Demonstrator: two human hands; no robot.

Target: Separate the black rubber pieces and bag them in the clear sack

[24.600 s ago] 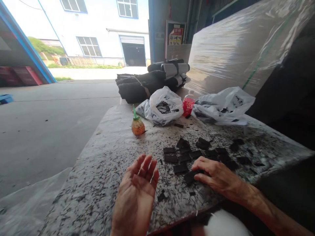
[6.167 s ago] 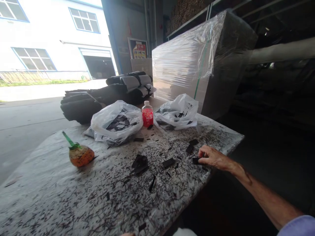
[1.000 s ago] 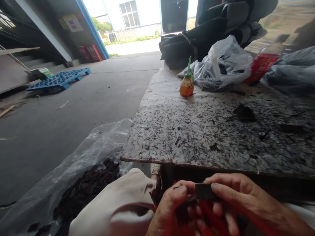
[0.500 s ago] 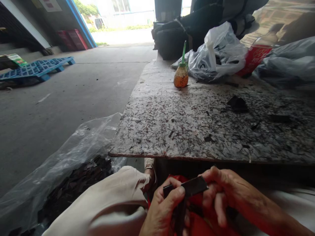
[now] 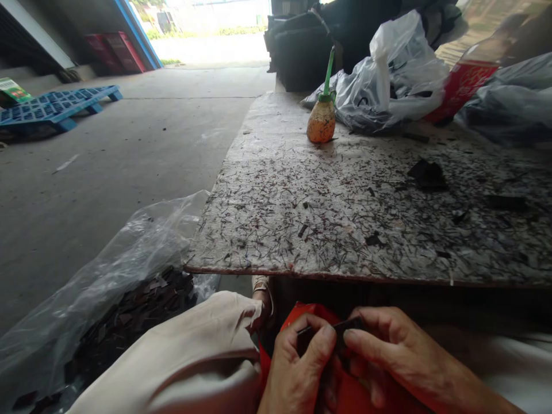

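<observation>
A flat black strip is pinched between my two hands above my lap. My left hand is closed, its thumb pressed on the strip's left part, with more black material partly hidden below the fingers. My right hand grips the right end between thumb and forefinger, while its other fingers curl underneath. Red cloth lies over my lap beneath both hands. Whether the strip is rubber or plastic I cannot tell.
Black shreds and scraps litter the table in front. On it are an orange oil bottle with a green spout, a plastic bag and a red-labelled bottle. Black pieces fill a clear bag on the floor at left.
My right thumb and forefinger have closed on the strip's right end, covering more of it. The strip now shows more edge-on. The view has shifted slightly.
</observation>
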